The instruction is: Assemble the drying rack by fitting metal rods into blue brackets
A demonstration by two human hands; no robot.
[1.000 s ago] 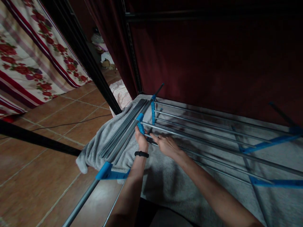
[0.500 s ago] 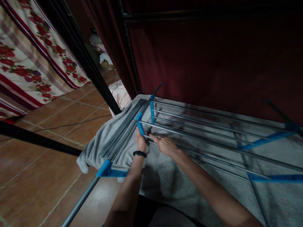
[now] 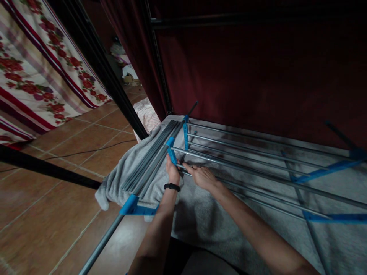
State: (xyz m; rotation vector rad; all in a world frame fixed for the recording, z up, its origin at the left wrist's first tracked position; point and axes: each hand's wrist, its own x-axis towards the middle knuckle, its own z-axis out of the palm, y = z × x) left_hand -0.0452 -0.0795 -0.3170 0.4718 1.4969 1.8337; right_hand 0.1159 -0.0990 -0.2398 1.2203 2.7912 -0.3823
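A rack of grey metal tubes [image 3: 237, 165] joined by blue plastic brackets lies across a grey blanket. My left hand [image 3: 172, 170], with a black band at the wrist, is closed round the lower end of a small blue bracket [image 3: 172, 153]. Just to its right, my right hand [image 3: 200, 175] grips a thin metal tube [image 3: 185, 172] close to where that tube meets the bracket. Its thumb and part of its fingers are hidden. Another blue bracket [image 3: 185, 136] stands behind, with several tubes fitted into it.
Several loose grey tubes [image 3: 151, 154] lie side by side on the grey blanket [image 3: 206, 217]. At left, a long pole [image 3: 100, 244] with a blue joint [image 3: 130, 204] sticks out over the tiled floor [image 3: 34, 214]. Dark frame posts [image 3: 129, 109] and a maroon curtain [image 3: 252, 76] stand around.
The view has shifted slightly, so everything sits a little further right. Both hands keep their places at the bracket and tube.
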